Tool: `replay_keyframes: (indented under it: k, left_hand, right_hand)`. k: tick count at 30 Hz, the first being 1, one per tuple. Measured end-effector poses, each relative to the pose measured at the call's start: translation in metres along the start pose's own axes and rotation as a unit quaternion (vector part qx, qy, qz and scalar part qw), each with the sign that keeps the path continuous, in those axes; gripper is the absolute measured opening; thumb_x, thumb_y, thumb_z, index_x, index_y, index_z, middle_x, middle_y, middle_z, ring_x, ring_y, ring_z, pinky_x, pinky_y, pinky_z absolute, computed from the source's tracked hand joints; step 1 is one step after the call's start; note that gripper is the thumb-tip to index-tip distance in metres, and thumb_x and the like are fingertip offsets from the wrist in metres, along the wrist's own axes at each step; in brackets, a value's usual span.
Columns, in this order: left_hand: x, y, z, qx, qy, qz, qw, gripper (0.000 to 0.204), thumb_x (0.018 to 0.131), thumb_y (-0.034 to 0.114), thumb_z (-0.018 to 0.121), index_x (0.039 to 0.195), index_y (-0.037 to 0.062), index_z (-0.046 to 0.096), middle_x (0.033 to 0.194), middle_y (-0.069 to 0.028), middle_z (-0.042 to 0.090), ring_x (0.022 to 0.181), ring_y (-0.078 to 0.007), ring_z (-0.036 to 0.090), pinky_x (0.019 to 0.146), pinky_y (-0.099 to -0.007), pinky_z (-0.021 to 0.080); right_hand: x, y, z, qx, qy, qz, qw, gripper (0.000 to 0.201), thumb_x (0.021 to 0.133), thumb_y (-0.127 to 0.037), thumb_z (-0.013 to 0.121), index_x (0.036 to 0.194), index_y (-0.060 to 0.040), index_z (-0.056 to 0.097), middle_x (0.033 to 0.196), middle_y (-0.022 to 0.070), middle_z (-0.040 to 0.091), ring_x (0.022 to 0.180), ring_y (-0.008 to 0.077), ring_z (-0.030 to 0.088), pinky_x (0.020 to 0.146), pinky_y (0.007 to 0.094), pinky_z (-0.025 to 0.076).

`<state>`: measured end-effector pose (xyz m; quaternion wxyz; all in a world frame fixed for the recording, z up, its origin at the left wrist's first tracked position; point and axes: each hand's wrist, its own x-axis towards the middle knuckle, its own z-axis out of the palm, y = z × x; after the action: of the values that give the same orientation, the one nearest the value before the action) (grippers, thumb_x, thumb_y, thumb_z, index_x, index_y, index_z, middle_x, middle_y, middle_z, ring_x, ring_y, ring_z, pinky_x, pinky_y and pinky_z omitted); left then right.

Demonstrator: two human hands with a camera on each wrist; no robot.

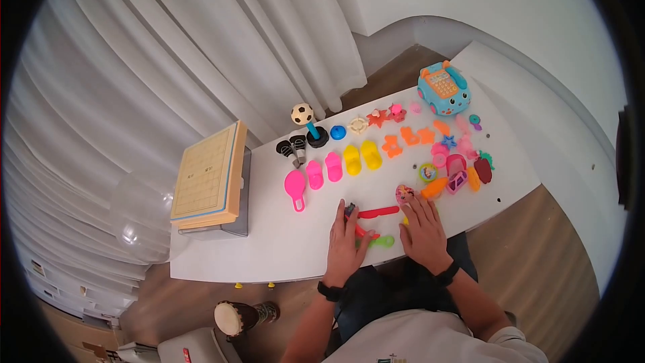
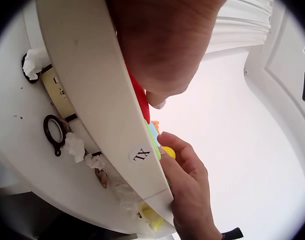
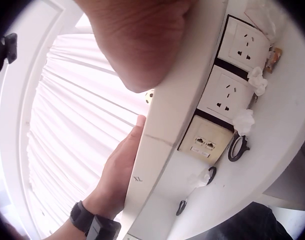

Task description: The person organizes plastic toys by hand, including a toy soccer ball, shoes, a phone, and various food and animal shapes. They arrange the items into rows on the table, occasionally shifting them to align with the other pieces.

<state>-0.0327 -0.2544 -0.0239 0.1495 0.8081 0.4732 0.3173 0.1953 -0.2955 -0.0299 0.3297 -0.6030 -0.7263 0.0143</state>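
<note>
In the head view my left hand [image 1: 345, 249] lies over the table's near part, fingers extended beside a small dark item [image 1: 349, 209], its thumb by a red curved piece [image 1: 363, 232]. A red knife-shaped toy [image 1: 378, 212] and a green toy [image 1: 384, 241] are close to it. My right hand [image 1: 424, 232] rests with straight fingers just below a pink round picture toy [image 1: 404, 193]; a yellow item beside it is mostly covered. The left wrist view has my left hand [image 2: 162, 45] near a red piece [image 2: 140, 100]. In the right wrist view my right hand's [image 3: 137, 40] fingertips are hidden.
Pink, yellow and orange toys [image 1: 371, 154] stand in rows across the white table [image 1: 269, 255]. A toy phone [image 1: 444, 89] is at the back right, a board box [image 1: 209, 175] at the left. Under the tabletop edge are sockets [image 3: 225, 95]. A drum [image 1: 232, 319] stands on the floor.
</note>
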Motion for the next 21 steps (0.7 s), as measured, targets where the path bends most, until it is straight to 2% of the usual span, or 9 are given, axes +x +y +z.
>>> replay_keyframes:
  k: [3, 6, 8, 9, 12, 16, 18, 19, 21]
  left_hand:
    - [0.0, 0.001, 0.001, -0.078, 0.037, -0.042, 0.995, 0.058, 0.102, 0.023, 0.075, 0.152, 0.0014, 0.054, 0.171, -0.0291, 0.03, 0.149, -0.0474, 0.045, 0.12, -0.0523, 0.041]
    - [-0.008, -0.019, 0.006, -0.087, 0.148, -0.037, 0.984, 0.05, 0.102, 0.02, 0.074, 0.146, 0.0002, 0.057, 0.158, -0.0265, 0.045, 0.139, -0.0398, 0.054, 0.109, -0.0468, 0.05]
    - [-0.014, -0.025, 0.004, -0.173, 0.202, -0.161, 0.95, 0.039, 0.103, 0.016, 0.073, 0.137, -0.0005, 0.06, 0.129, -0.0174, 0.06, 0.11, -0.0264, 0.064, 0.089, -0.0359, 0.054]
    - [-0.015, -0.03, 0.008, -0.264, 0.232, -0.18, 0.919, 0.032, 0.102, 0.014, 0.075, 0.129, 0.0005, 0.062, 0.105, -0.0084, 0.06, 0.086, -0.0158, 0.059, 0.073, -0.0287, 0.049]
    - [-0.02, -0.034, 0.01, -0.306, 0.183, -0.2, 0.913, 0.03, 0.099, 0.012, 0.078, 0.125, 0.0024, 0.065, 0.101, -0.0058, 0.061, 0.079, -0.0123, 0.057, 0.069, -0.0271, 0.049]
    - [-0.015, -0.012, 0.003, -0.173, 0.086, -0.101, 0.976, 0.033, 0.096, 0.013, 0.081, 0.126, 0.0042, 0.069, 0.103, -0.0082, 0.063, 0.082, -0.0167, 0.062, 0.071, -0.0304, 0.053]
    - [-0.009, 0.003, -0.001, -0.078, 0.04, 0.018, 0.996, 0.037, 0.094, 0.009, 0.081, 0.129, 0.0048, 0.07, 0.104, -0.0107, 0.065, 0.078, -0.0203, 0.063, 0.072, -0.0317, 0.054]
    - [-0.012, -0.002, 0.004, -0.05, 0.024, 0.041, 0.998, 0.044, 0.093, 0.007, 0.079, 0.136, 0.0053, 0.069, 0.112, -0.0166, 0.065, 0.09, -0.0291, 0.067, 0.081, -0.037, 0.057]
    - [-0.014, -0.003, 0.002, -0.038, 0.039, 0.057, 0.997, 0.044, 0.094, 0.006, 0.077, 0.137, 0.0062, 0.068, 0.116, -0.0176, 0.065, 0.097, -0.031, 0.068, 0.084, -0.0384, 0.057]
  right_hand:
    - [-0.002, 0.0, -0.001, 0.002, 0.023, 0.002, 1.0, 0.045, 0.096, -0.014, 0.067, 0.139, -0.0008, 0.059, 0.155, 0.0199, 0.055, 0.152, 0.0398, 0.046, 0.127, 0.0553, 0.034]
    - [-0.002, 0.0, -0.001, 0.007, 0.041, -0.005, 0.999, 0.043, 0.095, -0.013, 0.068, 0.136, -0.0017, 0.061, 0.152, 0.0194, 0.057, 0.15, 0.0392, 0.047, 0.127, 0.055, 0.035]
    - [-0.001, -0.001, -0.002, 0.038, 0.057, -0.011, 0.998, 0.037, 0.095, -0.009, 0.067, 0.131, -0.0027, 0.064, 0.145, 0.0168, 0.062, 0.146, 0.0381, 0.05, 0.123, 0.0536, 0.039]
    - [-0.001, -0.001, -0.002, 0.039, 0.059, -0.012, 0.997, 0.037, 0.095, -0.009, 0.067, 0.131, -0.0027, 0.064, 0.145, 0.0168, 0.062, 0.146, 0.0381, 0.05, 0.123, 0.0536, 0.039]
    - [0.003, -0.003, -0.002, 0.098, 0.076, -0.024, 0.992, 0.033, 0.092, -0.003, 0.066, 0.126, -0.0032, 0.067, 0.136, 0.0129, 0.066, 0.14, 0.0361, 0.054, 0.117, 0.0501, 0.044]
    - [0.022, -0.018, -0.002, 0.044, 0.016, -0.086, 0.995, 0.032, 0.087, -0.003, 0.068, 0.119, -0.0025, 0.068, 0.126, 0.0106, 0.068, 0.129, 0.0338, 0.058, 0.109, 0.0464, 0.048]
    - [0.029, -0.021, 0.004, 0.041, -0.005, -0.085, 0.996, 0.032, 0.085, -0.004, 0.068, 0.117, -0.0024, 0.068, 0.124, 0.0106, 0.068, 0.126, 0.0335, 0.059, 0.107, 0.0459, 0.048]
    - [0.032, -0.021, 0.009, 0.035, -0.001, -0.086, 0.996, 0.03, 0.088, -0.003, 0.068, 0.118, -0.0026, 0.069, 0.123, 0.0111, 0.069, 0.126, 0.0332, 0.059, 0.107, 0.0466, 0.049]
    - [0.035, -0.028, 0.011, 0.031, 0.003, -0.088, 0.996, 0.028, 0.091, -0.003, 0.068, 0.119, -0.0028, 0.07, 0.122, 0.0116, 0.07, 0.126, 0.0329, 0.059, 0.106, 0.0474, 0.049]
